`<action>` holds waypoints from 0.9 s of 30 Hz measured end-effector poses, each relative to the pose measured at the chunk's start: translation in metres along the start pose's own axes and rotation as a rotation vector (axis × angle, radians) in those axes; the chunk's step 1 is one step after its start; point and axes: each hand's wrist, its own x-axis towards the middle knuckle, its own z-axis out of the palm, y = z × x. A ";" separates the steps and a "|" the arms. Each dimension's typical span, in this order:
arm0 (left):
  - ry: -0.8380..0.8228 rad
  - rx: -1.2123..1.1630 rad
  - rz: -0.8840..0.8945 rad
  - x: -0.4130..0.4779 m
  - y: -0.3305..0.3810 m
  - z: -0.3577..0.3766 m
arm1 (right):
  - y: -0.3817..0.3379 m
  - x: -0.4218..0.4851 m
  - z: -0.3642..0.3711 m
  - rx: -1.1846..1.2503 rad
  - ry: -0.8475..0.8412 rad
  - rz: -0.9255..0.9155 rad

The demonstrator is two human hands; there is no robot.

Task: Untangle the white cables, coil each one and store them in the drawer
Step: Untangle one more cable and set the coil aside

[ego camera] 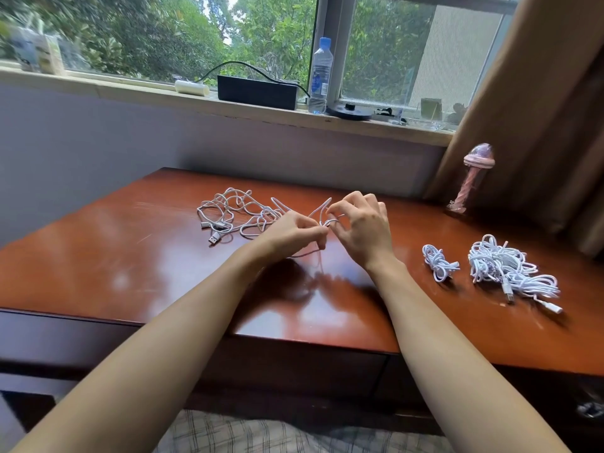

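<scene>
White and loose, a tangle of cables [235, 212] lies at the left of the red-brown wooden counter [130, 256]. Well to the right sit a small coiled cable [438, 261] and, just beside it, a larger bunched heap [503, 268]; I cannot tell whether that one is neatly coiled. Nothing looks stored yet: the drawer front [310, 361] under the counter edge appears closed. Between the tangle and the coil, the left hand [294, 232] pinches a strand [322, 210] with curled fingertips. The right hand [362, 227], fingers half curled, pinches a loop of it close by.
</scene>
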 end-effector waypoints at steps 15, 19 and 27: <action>-0.122 -0.851 -0.109 0.002 0.019 -0.006 | -0.002 -0.004 0.002 0.349 -0.074 0.118; -0.043 -0.997 -0.090 0.004 0.018 -0.009 | -0.008 -0.004 0.002 0.576 -0.108 0.257; 0.218 -1.191 -0.065 0.010 0.009 -0.022 | -0.006 -0.005 0.003 0.647 -0.169 0.331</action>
